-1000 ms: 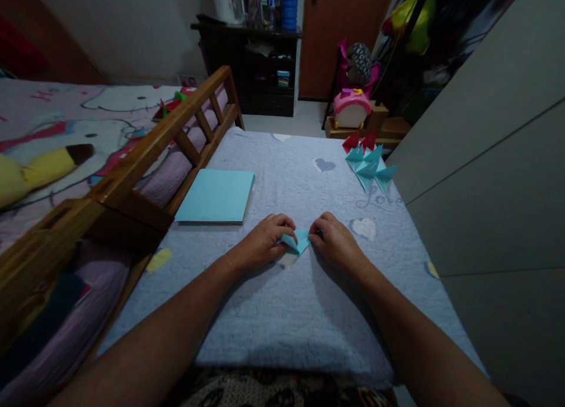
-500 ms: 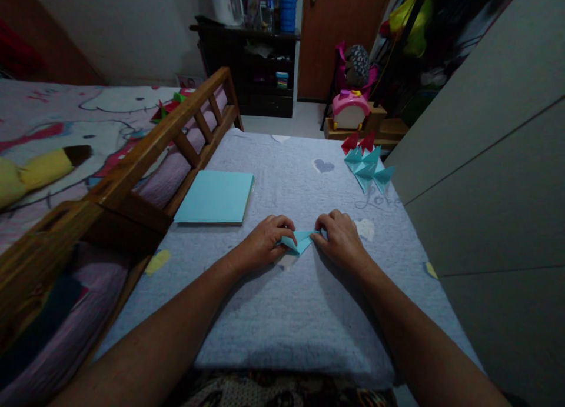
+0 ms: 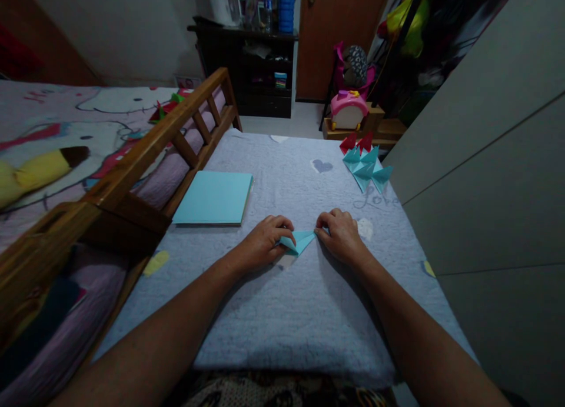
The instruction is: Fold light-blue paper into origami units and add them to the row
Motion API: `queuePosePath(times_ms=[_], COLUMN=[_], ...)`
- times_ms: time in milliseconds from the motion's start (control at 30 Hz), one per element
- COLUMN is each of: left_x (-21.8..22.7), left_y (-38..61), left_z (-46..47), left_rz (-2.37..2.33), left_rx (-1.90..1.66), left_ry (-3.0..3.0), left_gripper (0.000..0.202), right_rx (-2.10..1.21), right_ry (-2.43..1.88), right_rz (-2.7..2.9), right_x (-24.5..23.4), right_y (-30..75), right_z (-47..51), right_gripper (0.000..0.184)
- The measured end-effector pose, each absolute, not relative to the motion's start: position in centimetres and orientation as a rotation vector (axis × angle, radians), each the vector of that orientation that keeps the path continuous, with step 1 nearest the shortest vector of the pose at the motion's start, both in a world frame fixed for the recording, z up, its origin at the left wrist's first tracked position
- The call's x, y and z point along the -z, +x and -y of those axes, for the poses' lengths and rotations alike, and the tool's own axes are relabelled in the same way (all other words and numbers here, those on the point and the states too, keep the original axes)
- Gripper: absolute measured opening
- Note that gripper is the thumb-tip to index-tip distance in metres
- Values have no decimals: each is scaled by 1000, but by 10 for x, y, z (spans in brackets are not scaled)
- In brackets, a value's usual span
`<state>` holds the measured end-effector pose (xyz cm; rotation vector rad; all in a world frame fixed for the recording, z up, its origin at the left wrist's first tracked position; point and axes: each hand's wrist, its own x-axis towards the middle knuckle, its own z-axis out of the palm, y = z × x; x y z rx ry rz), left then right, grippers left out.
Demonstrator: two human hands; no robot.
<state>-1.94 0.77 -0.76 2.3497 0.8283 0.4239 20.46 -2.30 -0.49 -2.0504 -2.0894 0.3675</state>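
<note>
A small light-blue folded paper (image 3: 302, 240), roughly triangular with its point toward me, is held just above or on the cloth-covered surface (image 3: 291, 313). My left hand (image 3: 269, 240) is closed on its left end, the fingers covering that part. At the right tip, my right hand (image 3: 339, 233) pinches the paper between thumb and forefinger. Left of the hands lies a stack of light-blue paper sheets (image 3: 216, 197). Several folded light-blue paper pieces (image 3: 365, 167) with pointed tips stand at the far right, red folded pieces (image 3: 356, 142) just behind them.
A wooden bed rail (image 3: 176, 142) runs along the left side, with a bed and a yellow plush toy (image 3: 37, 170) beyond it. A pale cabinet panel (image 3: 489, 177) borders the right. Past the far edge stand a dark shelf unit (image 3: 245, 72) and a pink toy case (image 3: 348, 110).
My right thumb and fingers have slid slightly outward to the paper's right tip, showing more of it. My left hand keeps its hold. The whole view has shifted slightly.
</note>
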Motion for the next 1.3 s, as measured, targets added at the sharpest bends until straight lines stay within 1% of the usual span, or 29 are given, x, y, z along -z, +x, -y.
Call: queuePosePath(times_ms=[167,267,333,467,567,800,1033,1300], left_x=[7,7,7,8,10,12,9,7], left_y=[-19,-19,-18,-18,-19,-20,-19,-19], left_z=[-7,-7,-7,-7,-7,-9,-8,-8], left_rz=[-833,-834,-836,-828,-823,-814,-816,-835], left_rx=[-428,-426,-433,-455,-447,-454,-434,-420], left_ry=[2359,2356,2349,2349,2361,2360,2388,2370], left_gripper=[21,20,19,18,18,18,18,19], right_rx=[-439,-539,-499,-387,-356,-383,-365,-304], right_ry=[-1954,-1821,-1748,-1684,-1733,-1848,-1866,-1942], right_rz=[2075,1956,1903,2049,2182,2334,2337,2301], right_x=[9,10,10,10,13,11,10,12], right_y=[218,221,216,192,178,175,181,195], right_z=[17,17,22,37,44,46,45,37], right_gripper=[13,18,21,43,58,73,76,71])
